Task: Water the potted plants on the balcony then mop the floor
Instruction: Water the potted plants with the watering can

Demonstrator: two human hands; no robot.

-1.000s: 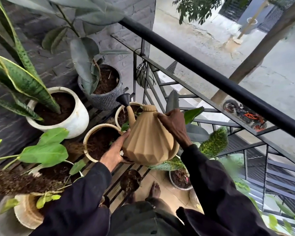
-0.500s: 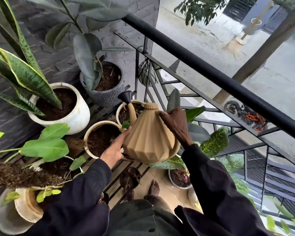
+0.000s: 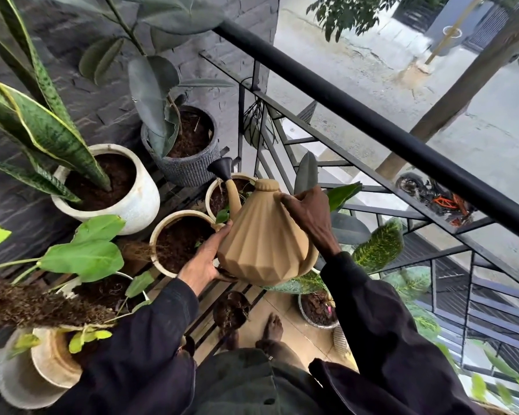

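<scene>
Can, where: tan ribbed watering can [image 3: 262, 241], centre of frame, held in the air above the slatted shelf, tipped toward upper left, a hand on each side.
Can, feel: prob. hard plastic, stiff, no give. The ribs should help vs slipping. Weight depends on the water inside, so a two-hand hold makes sense.
Best hold: handle for tilt ctrl, palm under the base for the load. Avoid the spout, it's thin and likely the weak pt.
R hand: right hand [image 3: 309, 214] at the can's upper-right shoulder, fingers curled over the handle top, thumb on the ribs, gripping.
L hand: left hand [image 3: 206, 256] at the can's lower left, fingers fairly straight along the side, thumb under the base. It props the can, not clenched.
Target pot: small cream pot [image 3: 240, 177] just above centre, under the spout.
Rose: black rose [image 3: 221, 168] at that pot's upper-left rim, beside the grey ribbed pot [image 3: 192, 172]. Can't tell which one it's over.
Hidden, floor: bottom centre, mostly covered by sleeves and clothes. No mop in view.
Hidden, handle: mostly behind the R hand and the can body.
Hidden, water: level not visible, no stream made out.
</scene>
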